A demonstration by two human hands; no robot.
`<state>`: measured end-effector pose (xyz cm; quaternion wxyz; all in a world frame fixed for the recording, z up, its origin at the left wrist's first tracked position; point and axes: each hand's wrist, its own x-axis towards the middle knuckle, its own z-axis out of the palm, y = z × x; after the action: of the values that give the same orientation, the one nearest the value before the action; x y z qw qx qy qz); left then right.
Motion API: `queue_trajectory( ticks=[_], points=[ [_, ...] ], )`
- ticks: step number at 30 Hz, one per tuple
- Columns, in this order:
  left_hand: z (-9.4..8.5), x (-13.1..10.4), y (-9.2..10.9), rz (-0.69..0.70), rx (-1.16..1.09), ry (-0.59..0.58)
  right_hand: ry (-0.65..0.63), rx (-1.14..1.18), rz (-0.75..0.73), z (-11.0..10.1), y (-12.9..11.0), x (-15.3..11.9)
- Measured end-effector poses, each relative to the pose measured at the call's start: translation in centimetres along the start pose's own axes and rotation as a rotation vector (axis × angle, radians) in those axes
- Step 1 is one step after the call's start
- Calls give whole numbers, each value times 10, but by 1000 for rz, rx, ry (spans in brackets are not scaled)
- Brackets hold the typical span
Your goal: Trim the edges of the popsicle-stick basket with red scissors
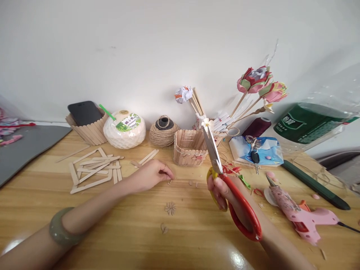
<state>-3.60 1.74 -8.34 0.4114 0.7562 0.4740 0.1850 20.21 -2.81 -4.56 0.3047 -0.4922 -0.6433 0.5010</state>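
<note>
My right hand (221,189) grips a pair of scissors (213,150) with one red and one yellow handle. Their blades point up and away and look nearly closed. Low over the tabletop, my left hand (153,174) has its fingers curled together. A small curled brown piece (169,182) lies right under those fingertips; whether they pinch it or anything else is hidden. Closer to me are a small flower-like cluster of brown strips (170,208) and a loose curl (164,228). Beyond my hands stands a small popsicle-stick basket (189,157).
Popsicle sticks (97,168) lie in a pile at left. Along the wall stand a stick holder (90,133) with a phone, a wrapped coconut (124,131), a twine spool (162,133) and paper flowers (254,79). A pink glue gun (305,217) lies at right, its cord trailing off.
</note>
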Motion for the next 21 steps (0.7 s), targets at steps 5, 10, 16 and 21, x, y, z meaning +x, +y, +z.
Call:
queue_trajectory(
  ticks=[5,10,16,21],
  points=[
    [-1,2,0,-48,-35,32,0,8,6,0,1,-1],
    [-6,2,6,54,126,-39,3,-6,7,0,-1,-1],
    [-7,7,12,37,204,-49,-1,-9,9,1,-2,-1],
    [-7,11,17,-95,230,-79,-3,-10,13,0,-2,-1]
  ],
)
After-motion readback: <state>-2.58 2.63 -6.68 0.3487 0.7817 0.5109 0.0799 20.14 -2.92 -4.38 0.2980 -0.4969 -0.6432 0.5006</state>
